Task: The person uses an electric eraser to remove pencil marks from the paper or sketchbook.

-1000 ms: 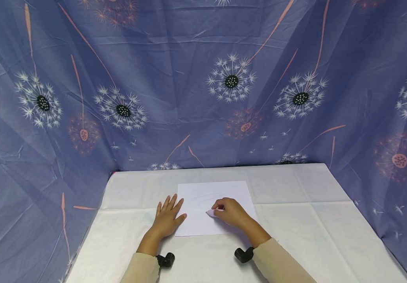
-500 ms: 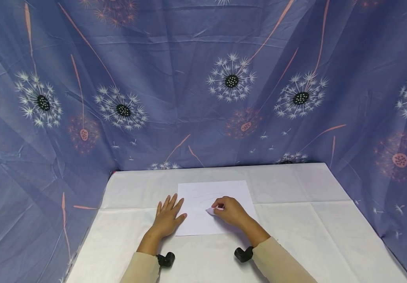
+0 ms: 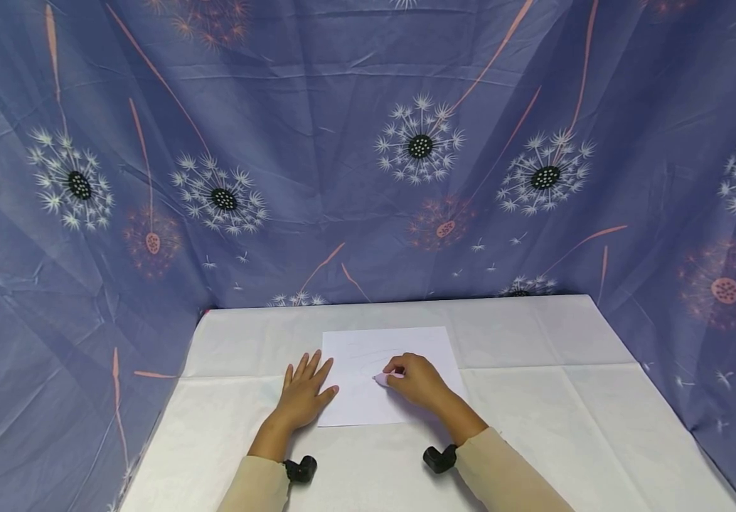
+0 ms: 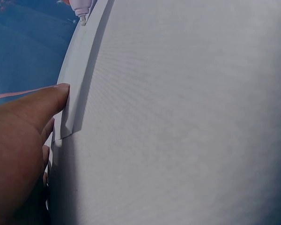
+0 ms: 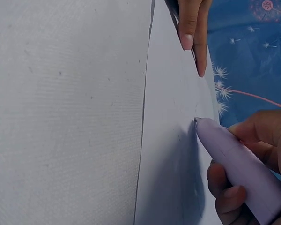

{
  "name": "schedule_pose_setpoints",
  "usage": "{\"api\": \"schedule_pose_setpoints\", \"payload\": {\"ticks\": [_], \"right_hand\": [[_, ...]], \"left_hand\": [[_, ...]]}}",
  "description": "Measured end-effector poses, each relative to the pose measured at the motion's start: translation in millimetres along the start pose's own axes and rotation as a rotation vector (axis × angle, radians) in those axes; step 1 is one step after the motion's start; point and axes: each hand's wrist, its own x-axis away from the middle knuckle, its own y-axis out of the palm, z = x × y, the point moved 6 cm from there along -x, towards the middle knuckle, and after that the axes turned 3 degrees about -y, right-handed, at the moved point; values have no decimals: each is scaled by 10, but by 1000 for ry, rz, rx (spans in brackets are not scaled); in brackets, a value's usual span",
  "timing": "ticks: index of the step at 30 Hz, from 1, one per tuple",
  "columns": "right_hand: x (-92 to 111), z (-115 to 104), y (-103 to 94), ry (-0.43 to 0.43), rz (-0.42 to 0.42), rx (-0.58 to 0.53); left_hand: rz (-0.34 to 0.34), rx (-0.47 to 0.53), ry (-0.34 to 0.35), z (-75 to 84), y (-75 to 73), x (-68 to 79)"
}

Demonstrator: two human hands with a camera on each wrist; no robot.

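Observation:
A white sheet of paper (image 3: 355, 411) lies on the table, with faint thin lines on it. My left hand (image 3: 302, 400) rests flat over its left edge, fingers spread; in the left wrist view the thumb (image 4: 56, 98) touches the sheet. Over the right half of the paper, my right hand (image 3: 424, 385) grips a thick lavender pen (image 5: 246, 166) with a narrow tip. Thumb and curled fingers hold the pen's body, tilted, and the tip meets the paper. Whether it is a correction pen or a glue pen, I cannot tell.
A white cloth (image 3: 534, 419) with fold creases covers the table. Blue curtains (image 3: 323, 156) with a dandelion print hang behind it and along both sides. Black wrist cameras (image 3: 439, 459) sit at both beige sleeves (image 3: 508, 473).
The right hand and the pen tip have shifted slightly away from me across the paper. The left hand and the sheet stay in place.

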Motion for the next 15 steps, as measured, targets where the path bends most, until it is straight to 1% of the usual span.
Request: {"api": "schedule_pose_setpoints", "payload": {"ticks": [10, 15], "right_hand": [[-2, 1, -13, 13, 0, -19], [-7, 18, -21, 18, 11, -7]], "left_hand": [[-2, -11, 2, -11, 16, -8], [-4, -10, 0, -15, 20, -12]]}}
